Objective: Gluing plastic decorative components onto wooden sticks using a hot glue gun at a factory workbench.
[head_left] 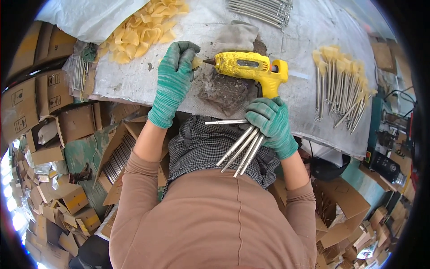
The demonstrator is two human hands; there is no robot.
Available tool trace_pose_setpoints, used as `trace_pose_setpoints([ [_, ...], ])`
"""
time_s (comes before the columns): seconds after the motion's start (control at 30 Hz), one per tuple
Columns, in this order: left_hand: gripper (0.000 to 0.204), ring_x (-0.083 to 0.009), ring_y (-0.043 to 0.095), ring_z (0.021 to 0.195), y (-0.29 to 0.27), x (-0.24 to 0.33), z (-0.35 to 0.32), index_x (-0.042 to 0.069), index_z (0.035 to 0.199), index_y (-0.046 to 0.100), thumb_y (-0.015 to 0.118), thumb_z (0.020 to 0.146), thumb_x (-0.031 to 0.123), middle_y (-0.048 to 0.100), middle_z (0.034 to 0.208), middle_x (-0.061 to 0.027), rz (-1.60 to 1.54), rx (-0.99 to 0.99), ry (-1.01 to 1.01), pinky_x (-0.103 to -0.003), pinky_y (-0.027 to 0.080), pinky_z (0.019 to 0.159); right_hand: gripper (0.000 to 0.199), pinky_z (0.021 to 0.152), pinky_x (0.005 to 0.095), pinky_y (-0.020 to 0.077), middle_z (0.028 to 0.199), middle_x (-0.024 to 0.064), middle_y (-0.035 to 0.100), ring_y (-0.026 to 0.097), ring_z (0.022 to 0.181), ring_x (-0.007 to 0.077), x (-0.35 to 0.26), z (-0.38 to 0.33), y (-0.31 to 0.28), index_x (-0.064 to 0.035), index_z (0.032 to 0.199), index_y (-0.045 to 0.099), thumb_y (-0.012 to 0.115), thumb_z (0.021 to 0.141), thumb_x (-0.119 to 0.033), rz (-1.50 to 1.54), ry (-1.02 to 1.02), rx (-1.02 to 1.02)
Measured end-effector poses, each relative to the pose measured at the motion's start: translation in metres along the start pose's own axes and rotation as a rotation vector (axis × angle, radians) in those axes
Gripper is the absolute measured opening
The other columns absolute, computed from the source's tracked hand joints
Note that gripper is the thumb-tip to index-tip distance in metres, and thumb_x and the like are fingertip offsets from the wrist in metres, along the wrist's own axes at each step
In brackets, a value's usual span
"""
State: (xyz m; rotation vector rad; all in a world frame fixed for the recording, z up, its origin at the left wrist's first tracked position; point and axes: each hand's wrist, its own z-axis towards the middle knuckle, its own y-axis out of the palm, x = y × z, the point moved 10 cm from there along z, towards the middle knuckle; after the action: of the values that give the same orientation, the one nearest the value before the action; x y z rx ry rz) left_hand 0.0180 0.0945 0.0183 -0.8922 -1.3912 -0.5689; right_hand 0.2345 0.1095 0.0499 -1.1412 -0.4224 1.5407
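My left hand, in a green knit glove with a dark palm coating, pinches a small yellowish translucent piece. It holds this piece just left of the dark nozzle of a yellow glue gun; from this view I cannot tell if they touch. The glue gun lies on a rough, dirty stone-like block, its handle toward me. Close below that handle, my right hand, gloved the same way, is closed around several thin silver metal rods, which fan out toward my lap.
Loose yellowish pieces are heaped at the back left. Metal rods with yellowish pieces on their ends lie at the right; plain rods lie at the back. A grey cloth sits behind the glue gun. Cardboard boxes crowd the left.
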Motion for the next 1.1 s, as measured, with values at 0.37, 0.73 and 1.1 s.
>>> trace_pose_setpoints([
  [0.37, 0.015, -0.0005, 0.046, 0.064, 0.001, 0.019, -0.009, 0.006, 0.103, 0.06, 0.049, 0.097, 0.014, 0.06, 0.088, 0.0019, 0.026, 0.015, 0.121, -0.015, 0.039, 0.051, 0.037, 0.058, 0.0353, 0.0448, 0.082, 0.005, 0.061, 0.061, 0.069, 0.0231, 0.012, 0.01, -0.015, -0.0095, 0.098, 0.067, 0.072, 0.063, -0.02, -0.182, 0.338, 0.037],
  [0.73, 0.015, -0.0149, 0.064, 0.088, 0.012, 0.04, -0.021, 0.001, 0.107, 0.056, 0.049, 0.097, 0.008, 0.066, 0.097, -0.0103, 0.229, -0.042, 0.245, -0.027, 0.052, 0.079, 0.04, 0.058, 0.0375, 0.0454, 0.076, 0.0078, 0.059, 0.061, 0.069, 0.0267, 0.016, 0.014, -0.014, -0.0068, 0.096, 0.066, 0.071, 0.057, -0.018, -0.128, 0.32, -0.007],
  [1.1, 0.016, -0.0143, 0.065, 0.078, 0.037, 0.05, -0.038, 0.003, 0.11, 0.055, 0.05, 0.096, 0.011, 0.065, 0.086, -0.0082, 0.233, -0.078, 0.438, -0.027, 0.053, 0.07, 0.039, 0.062, 0.0401, 0.0446, 0.072, 0.011, 0.058, 0.057, 0.065, 0.0308, 0.011, 0.013, -0.013, -0.0035, 0.094, 0.066, 0.065, 0.057, -0.015, -0.045, 0.282, 0.042],
])
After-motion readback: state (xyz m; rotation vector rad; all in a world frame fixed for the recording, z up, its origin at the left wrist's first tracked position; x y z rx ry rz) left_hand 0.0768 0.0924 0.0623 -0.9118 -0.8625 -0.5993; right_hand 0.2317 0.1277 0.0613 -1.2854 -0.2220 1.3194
